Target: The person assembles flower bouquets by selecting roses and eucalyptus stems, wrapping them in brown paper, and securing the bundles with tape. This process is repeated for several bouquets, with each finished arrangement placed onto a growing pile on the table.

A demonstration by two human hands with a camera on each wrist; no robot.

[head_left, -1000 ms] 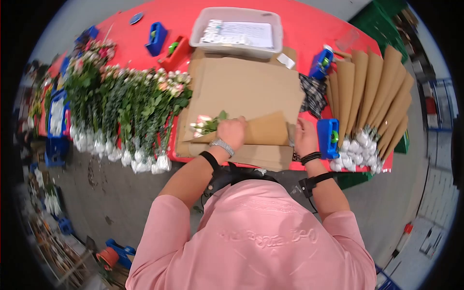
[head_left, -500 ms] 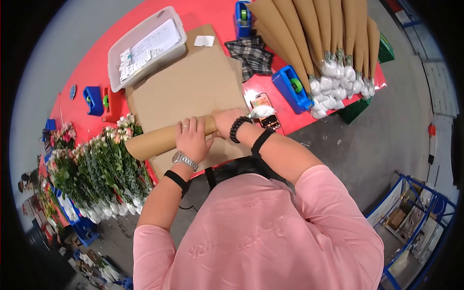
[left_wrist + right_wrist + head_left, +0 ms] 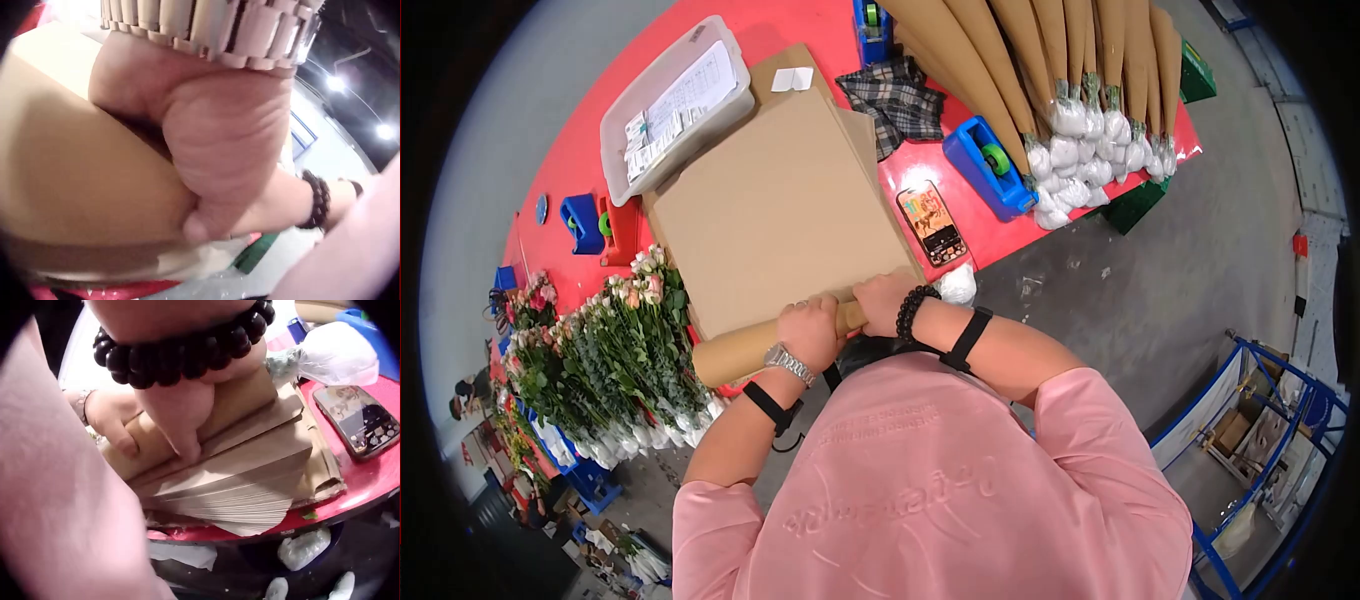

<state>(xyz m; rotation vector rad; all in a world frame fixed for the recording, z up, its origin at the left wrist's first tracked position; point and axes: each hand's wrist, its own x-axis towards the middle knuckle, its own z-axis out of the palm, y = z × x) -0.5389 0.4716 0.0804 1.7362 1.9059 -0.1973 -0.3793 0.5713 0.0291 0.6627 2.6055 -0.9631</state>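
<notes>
A bouquet rolled in brown kraft paper point(image 3: 735, 352) lies along the near edge of the stack of kraft paper sheets point(image 3: 790, 200). My left hand point(image 3: 812, 328) grips the roll around its middle; in the left wrist view its thumb bends over the paper. Close beside it, my right hand point(image 3: 882, 302) holds the narrow end, with the thumb against the paper in the right wrist view. A white-wrapped stem end point(image 3: 340, 353) sticks out past the right hand. The flowers inside are hidden by the paper.
Flower bunches point(image 3: 600, 350) lie at the left, finished paper cones point(image 3: 1040, 60) at the far right. A phone point(image 3: 932, 222), a blue tape dispenser point(image 3: 990, 168), a plaid cloth point(image 3: 895, 100) and a plastic bin point(image 3: 675, 110) surround the stack on the red table.
The open paper with flowers showing has become a closed roll. Both hands have brought it toward the body, down to the stack's near edge. The head view has turned right.
</notes>
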